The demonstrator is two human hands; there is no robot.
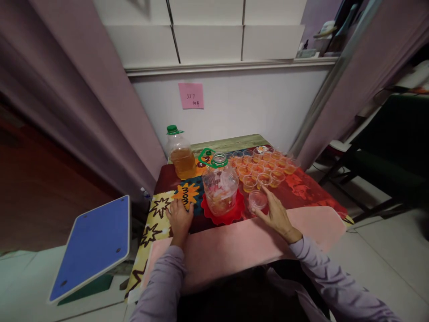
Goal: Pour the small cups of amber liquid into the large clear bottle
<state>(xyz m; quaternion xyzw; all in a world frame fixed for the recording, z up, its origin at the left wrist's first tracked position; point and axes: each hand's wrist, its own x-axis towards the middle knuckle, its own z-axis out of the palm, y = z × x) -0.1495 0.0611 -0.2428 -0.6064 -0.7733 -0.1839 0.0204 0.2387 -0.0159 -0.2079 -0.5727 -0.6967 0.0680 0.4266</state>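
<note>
My right hand (276, 215) has its thumb and fingers around a clear plastic cup (258, 200) standing on the table, with no amber liquid visible in it. My left hand (181, 218) rests on the patterned tablecloth, fingers apart, holding nothing. Between my hands a clear plastic jug (219, 190) stands upright in a red scalloped dish (238, 210). The jug's mouth is uncapped, and a green handle sits at its neck. Beyond my right hand, several small cups (264, 180) stand close together in rows, many with amber liquid.
A second jug (182, 158), green-capped and partly filled with amber liquid, stands at the back left. A pink mat (231, 250) covers the table's near edge. A blue board (94, 246) is at lower left, a dark chair (385, 147) at right. A white wall rises behind.
</note>
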